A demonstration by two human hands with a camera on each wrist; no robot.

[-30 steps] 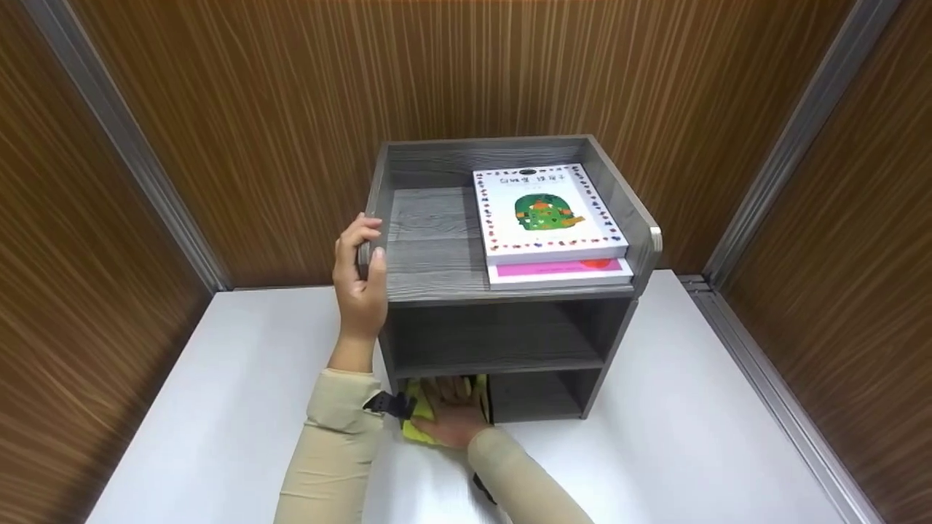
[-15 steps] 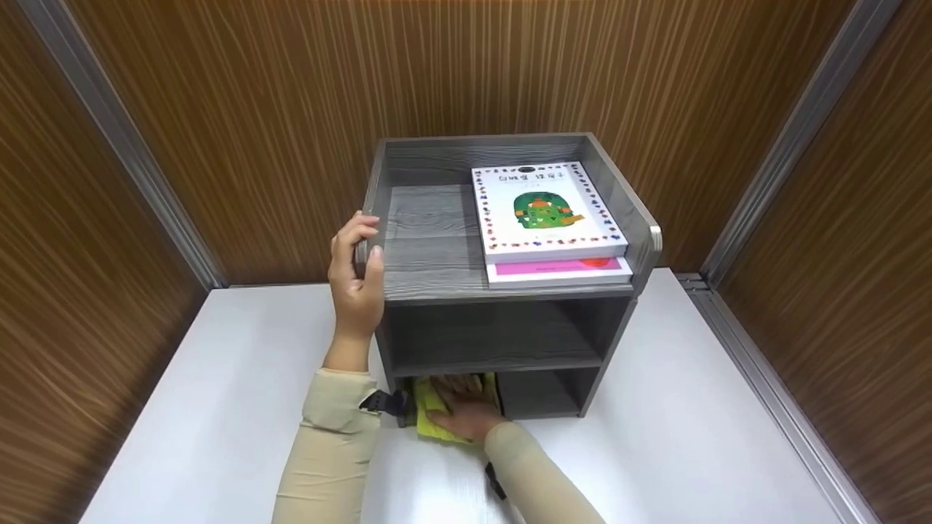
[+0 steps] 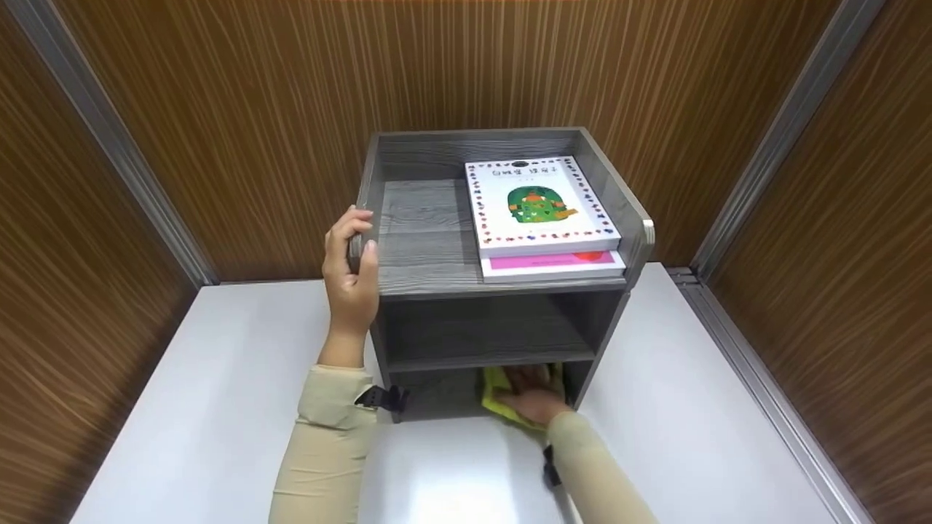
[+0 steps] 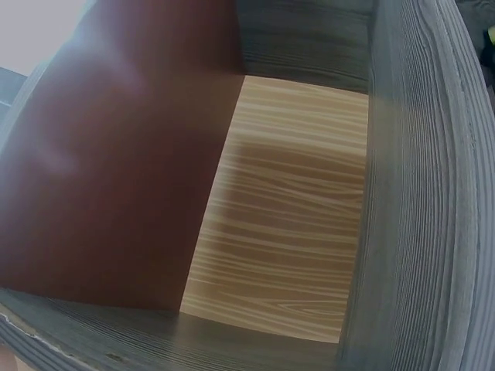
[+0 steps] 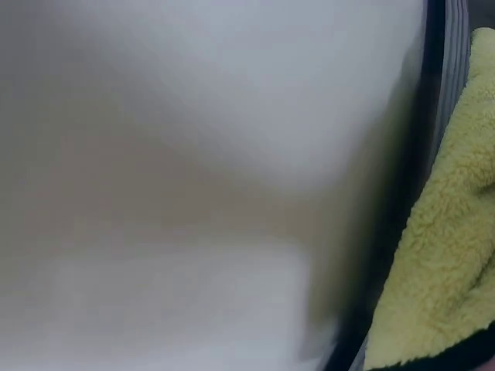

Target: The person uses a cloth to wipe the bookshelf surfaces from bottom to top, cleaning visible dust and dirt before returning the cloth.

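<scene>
A grey wood-grain shelf unit [image 3: 419, 266] with a tray-like top and two compartments below stands in the head view. My left hand [image 3: 352, 284] holds the front edge of its left side panel, thumb on the inner face and fingers over the outside. Down in the lowest compartment, my right hand [image 3: 537, 402] lies flat on a yellow cloth [image 3: 497, 391] at the right end, its fingertips in shadow under the shelf above. Fluffy pile and a dark border show on the cloth [image 5: 441, 270] in the right wrist view, where the hand is almost wholly out of frame.
Two books lie stacked at the top's right side: a white one with a green picture [image 3: 542, 207] over a pink-and-white one [image 3: 546, 263]. The unit stands on a white table [image 3: 255, 386] between brown wood-grain walls [image 3: 466, 65]. Both forearms wear dark wrist straps.
My right hand has slid to the right with the yellow cloth, from the left end of the lowest compartment to its right end. The left hand keeps its hold on the side panel.
</scene>
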